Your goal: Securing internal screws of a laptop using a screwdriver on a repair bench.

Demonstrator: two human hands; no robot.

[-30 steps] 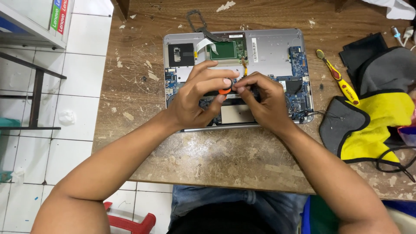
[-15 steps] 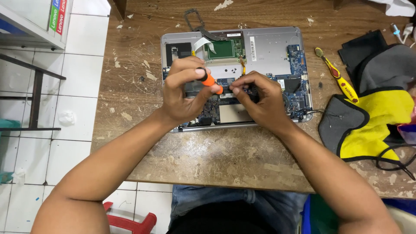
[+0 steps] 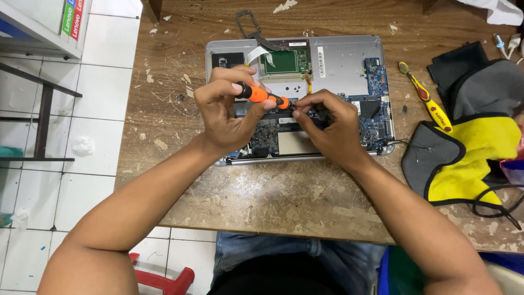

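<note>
An orange screwdriver (image 3: 262,95) was grasped by the left hand (image 3: 226,112) and its tip pinched by the right hand (image 3: 327,128), over the opened laptop (image 3: 338,65).

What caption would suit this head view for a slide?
Left hand holds an orange screwdriver; right hand steadies its tip over an opened laptop.

Our right hand (image 3: 327,128) covering the screwdriver (image 3: 262,95) tip, laptop board (image 3: 376,82) partly hidden, grey-yellow bag (image 3: 464,158) cut off right
</note>
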